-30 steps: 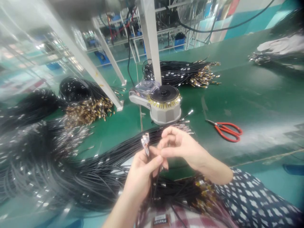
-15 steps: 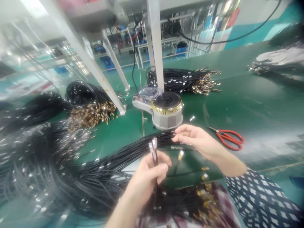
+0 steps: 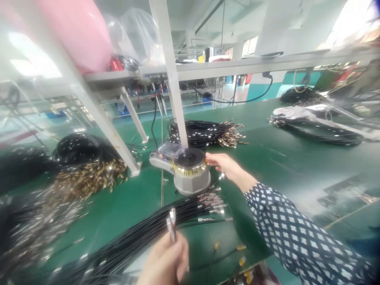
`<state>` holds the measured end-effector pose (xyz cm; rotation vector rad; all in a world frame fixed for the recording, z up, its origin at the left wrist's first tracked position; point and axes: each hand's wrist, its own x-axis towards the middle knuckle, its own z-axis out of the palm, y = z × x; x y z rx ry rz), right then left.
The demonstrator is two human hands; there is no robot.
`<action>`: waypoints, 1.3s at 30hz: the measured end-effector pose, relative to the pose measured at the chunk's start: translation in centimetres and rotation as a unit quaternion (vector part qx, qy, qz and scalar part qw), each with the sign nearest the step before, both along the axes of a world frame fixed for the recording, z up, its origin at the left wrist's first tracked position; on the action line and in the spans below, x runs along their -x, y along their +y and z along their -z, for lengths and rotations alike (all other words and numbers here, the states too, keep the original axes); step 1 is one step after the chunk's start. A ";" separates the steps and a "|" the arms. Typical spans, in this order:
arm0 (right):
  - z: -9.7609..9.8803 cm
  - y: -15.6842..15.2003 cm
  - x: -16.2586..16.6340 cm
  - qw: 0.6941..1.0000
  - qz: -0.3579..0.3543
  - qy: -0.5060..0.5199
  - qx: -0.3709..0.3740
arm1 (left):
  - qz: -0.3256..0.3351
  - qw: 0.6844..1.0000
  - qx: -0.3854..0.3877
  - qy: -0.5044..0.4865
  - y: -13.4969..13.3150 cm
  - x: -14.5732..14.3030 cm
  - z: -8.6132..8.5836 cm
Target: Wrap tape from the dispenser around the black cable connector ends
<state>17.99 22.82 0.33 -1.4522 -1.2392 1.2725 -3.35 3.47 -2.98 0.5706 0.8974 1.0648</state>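
My left hand (image 3: 166,257), low in the view, is closed around black cables with metallic, white-tagged ends (image 3: 171,221) that point upward. My right hand (image 3: 228,167) reaches forward to a grey round tape dispenser (image 3: 191,183) with a black disc on top and yellow strips around its rim. Its thumb and fingers are pinched together at the disc's right edge; what they grip is too small to make out. Between the hands and the dispenser lies a long bundle of black cables (image 3: 154,219), its tagged ends fanned out to the right.
White metal posts (image 3: 173,79) rise from the green table (image 3: 255,130) and carry a shelf. More black cable bundles lie behind the dispenser (image 3: 204,132) and at left (image 3: 78,150). A coil with a pale cloth (image 3: 314,122) lies at far right. Yellow-tipped cable ends (image 3: 242,261) lie near the front edge.
My right hand has left the cable bundle and moved forward to the dispenser's rim. My left hand still holds its cables. The view has tilted up; the red-handled scissors no longer show.
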 end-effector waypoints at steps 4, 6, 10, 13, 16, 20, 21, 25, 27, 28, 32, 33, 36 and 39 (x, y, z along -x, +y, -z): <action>-0.4 0.1 -0.2 0.999 -0.027 -0.030 0.014 | 0.015 1.000 -0.013 0.012 0.2 0.1 0.4; -0.7 0.1 -0.3 0.999 -0.030 -0.045 0.007 | 0.019 1.000 -0.015 0.019 0.3 0.2 0.5; -1.9 -0.1 -0.5 0.997 -0.009 -0.060 -0.041 | 0.019 1.000 -0.005 0.017 0.4 0.2 0.2; -3.0 -0.7 -0.7 0.994 0.025 -0.052 -0.095 | 0.012 1.000 -0.003 0.018 0.4 0.0 -0.1; -3.4 -1.4 -1.0 0.989 0.056 -0.030 -0.130 | 0.010 1.000 -0.008 0.026 0.3 -0.1 -0.3; -2.1 -2.2 -0.4 0.991 0.059 -0.015 -0.116 | 0.012 0.999 -0.010 0.036 0.3 -0.2 -0.4; -1.6 -2.2 -0.2 0.992 0.057 -0.012 -0.112 | 0.009 0.999 -0.010 0.037 0.3 -0.2 -0.3; -0.6 -2.2 0.7 0.991 0.057 -0.005 -0.119 | -0.001 1.000 -0.002 0.029 0.2 -0.2 -0.1; -0.8 -2.4 0.9 0.988 0.063 -0.008 -0.143 | 0.000 1.000 -0.004 0.028 0.1 -0.2 0.0; -1.0 -2.6 0.9 0.985 0.068 -0.011 -0.160 | 0.002 1.000 -0.007 0.028 0.2 -0.1 0.1; -1.6 -3.3 0.4 0.973 0.085 0.002 -0.216 | 0.008 1.000 -0.008 0.023 0.3 -0.2 0.1; -1.5 -3.3 0.3 0.973 0.084 0.014 -0.216 | 0.007 1.000 -0.006 0.020 0.3 -0.2 0.1; -0.4 -3.3 0.3 0.979 0.074 0.047 -0.184 | 0.002 1.000 0.000 0.011 0.3 -0.3 -0.1; 1.1 -3.2 0.6 0.984 0.067 0.069 -0.151 | -0.007 1.000 0.001 0.009 0.2 -0.4 -0.2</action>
